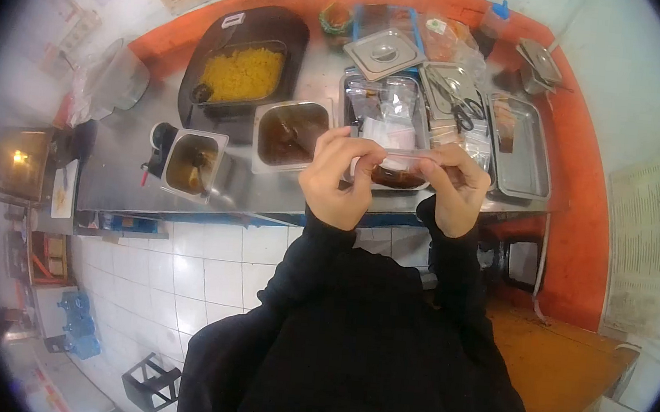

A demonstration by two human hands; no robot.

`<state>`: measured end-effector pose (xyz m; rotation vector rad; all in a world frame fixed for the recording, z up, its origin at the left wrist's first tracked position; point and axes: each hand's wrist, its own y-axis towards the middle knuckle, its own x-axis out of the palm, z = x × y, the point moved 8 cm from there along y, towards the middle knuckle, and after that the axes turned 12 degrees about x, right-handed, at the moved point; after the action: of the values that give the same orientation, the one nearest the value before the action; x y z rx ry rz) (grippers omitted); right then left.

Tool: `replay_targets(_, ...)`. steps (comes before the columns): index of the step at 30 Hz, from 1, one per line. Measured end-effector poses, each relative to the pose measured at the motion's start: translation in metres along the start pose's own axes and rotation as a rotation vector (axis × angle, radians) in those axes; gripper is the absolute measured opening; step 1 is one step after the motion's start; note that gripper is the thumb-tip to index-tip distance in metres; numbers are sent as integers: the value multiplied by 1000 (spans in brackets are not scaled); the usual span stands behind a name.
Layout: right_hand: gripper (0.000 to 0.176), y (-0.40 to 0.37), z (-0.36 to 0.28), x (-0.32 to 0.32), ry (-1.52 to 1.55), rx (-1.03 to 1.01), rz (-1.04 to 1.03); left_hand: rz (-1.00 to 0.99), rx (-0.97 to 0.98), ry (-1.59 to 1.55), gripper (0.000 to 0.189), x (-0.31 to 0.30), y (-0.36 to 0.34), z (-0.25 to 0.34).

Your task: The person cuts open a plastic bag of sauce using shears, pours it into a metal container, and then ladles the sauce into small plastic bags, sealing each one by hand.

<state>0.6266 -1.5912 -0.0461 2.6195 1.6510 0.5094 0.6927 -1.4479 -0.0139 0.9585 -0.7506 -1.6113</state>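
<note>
Head view, sauce pouch (398, 171) between left fingers (348, 151), right fingers (452, 168)

Between our left hand (337, 181) and right hand (457, 192) sits a small clear plastic pouch (400, 163), perhaps a tub. Beyond it on the long steel counter (113, 167), a square steel pan of brown sauce (293, 134) stands left and black-handled scissors (464, 112) lie right.

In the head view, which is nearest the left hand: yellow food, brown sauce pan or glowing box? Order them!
1. Brown sauce pan, just beside the left hand.
2. Yellow food, farther back left.
3. Glowing box, far left edge.
</note>
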Motion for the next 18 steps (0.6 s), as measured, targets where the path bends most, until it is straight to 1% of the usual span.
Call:
replay_targets(3,7,-9,-8,-11,2,-43,5,-10,6,-36,5,9,-3,13)
replay_targets(5,8,-15,-10,-20,-28,30,45,-78,-85,-138,7,20,-4,18)
replay_targets(7,8,-23,-13,-28,-52,47,70,-71,-101,-213,10,27,-10,22)
replay_targets(9,9,-29,-22,-25,-189,-12,-39,-160,-67,-315,10,40,-11,34)
replay_targets(10,9,-32,-24,-30,-201,-16,-26,-176,-100,-344,9,45,-14,37)
replay_targets(12,11,-38,-29,-35,-263,-58,-48,-211,-84,-349,9,53,-19,44)
replay_targets(13,11,-41,-31,-41,-273,-60,-39,-249,-73,-339,9,58,-21,47)
replay_targets(15,11,-48,-35,-50,-500,-91,-27,-253,-42,-362,8,68,-25,52)
replay_targets(16,8,-50,-35,-56,-522,-74,27,-259,-64,-385,8,74,-30,51)
replay_targets(17,8,-51,-35,-62,-531,-69,37,-266,-91,-408,9,81,-35,48)
replay_targets(18,8,-53,-39,-70,-599,-101,106,-271,-100,-420,9,89,-38,46)
